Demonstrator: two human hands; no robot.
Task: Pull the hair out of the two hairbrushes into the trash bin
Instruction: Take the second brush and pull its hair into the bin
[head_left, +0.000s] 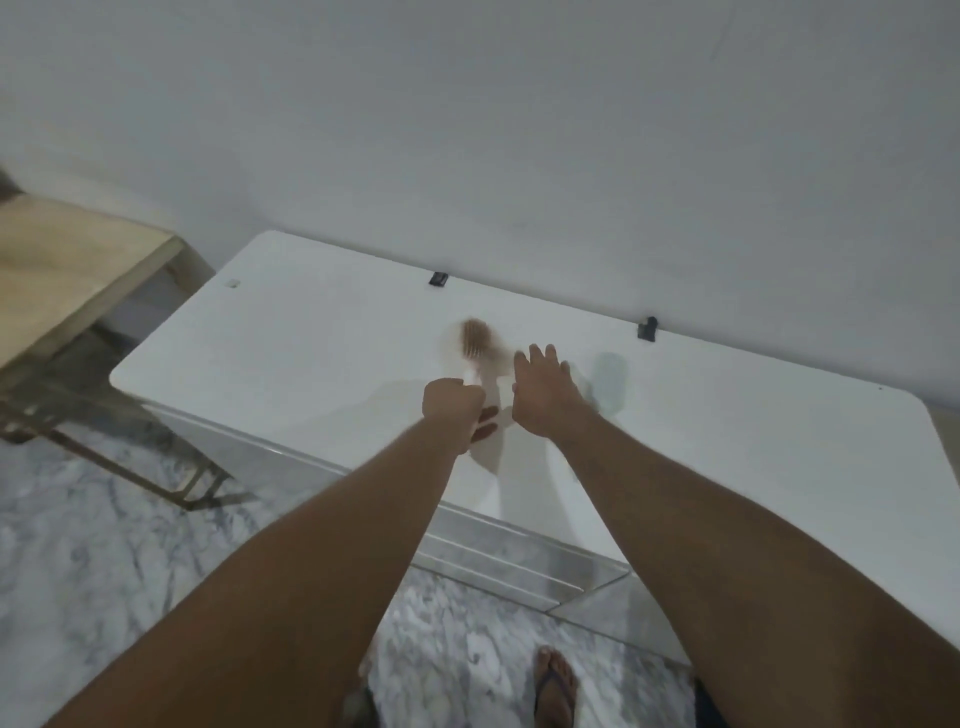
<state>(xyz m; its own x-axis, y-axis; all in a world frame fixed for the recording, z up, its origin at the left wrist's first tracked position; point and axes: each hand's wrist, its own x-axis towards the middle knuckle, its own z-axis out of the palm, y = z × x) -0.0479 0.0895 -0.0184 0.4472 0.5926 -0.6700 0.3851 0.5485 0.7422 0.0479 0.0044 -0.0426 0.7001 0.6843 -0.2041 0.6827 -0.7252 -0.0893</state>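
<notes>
A hairbrush (477, 343) with a brownish head and pale handle is blurred by motion above the white chest lid (311, 332). My left hand (454, 408) is closed around its handle, the head pointing away from me. My right hand (545, 392) hovers just right of the brush, fingers spread and holding nothing. A faint greenish blurred shape (609, 376), maybe a second brush, lies on the lid right of my right hand. No trash bin is visible.
The white lid runs along a plain wall, with two black hinges (439, 279) (647, 328) at its back edge. A wooden table with metal legs (67, 270) stands at the left. Marble floor lies below, with my sandalled foot (555, 680).
</notes>
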